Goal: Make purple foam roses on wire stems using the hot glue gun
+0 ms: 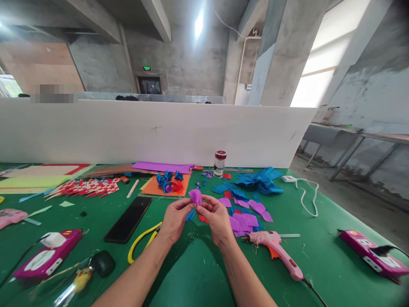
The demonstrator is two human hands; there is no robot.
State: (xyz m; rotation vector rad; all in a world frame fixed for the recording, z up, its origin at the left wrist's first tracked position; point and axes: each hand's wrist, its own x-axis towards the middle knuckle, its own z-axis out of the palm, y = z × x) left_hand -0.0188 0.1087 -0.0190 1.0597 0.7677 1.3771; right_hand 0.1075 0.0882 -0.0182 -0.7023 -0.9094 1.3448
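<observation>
Between the fingertips of both hands is a purple paper flower [195,196], held upright above the green table. My left hand [177,216] pinches its base from the left. From the right, my right hand [214,214] closes its thumb and fingers on the same base. Loose purple paper petals [244,222] lie just beyond my right hand, with a few red and blue pieces among them. Behind the flower, finished blue and red paper flowers [169,181] rest on an orange sheet [150,186].
A pink glue gun [281,251] lies at right, near a purple power strip [372,251]. Yellow-handled pliers [140,241] and a black phone [128,219] are at left. A red-lidded glass jar [220,164] stands before the white partition [153,132], left of blue paper [262,180].
</observation>
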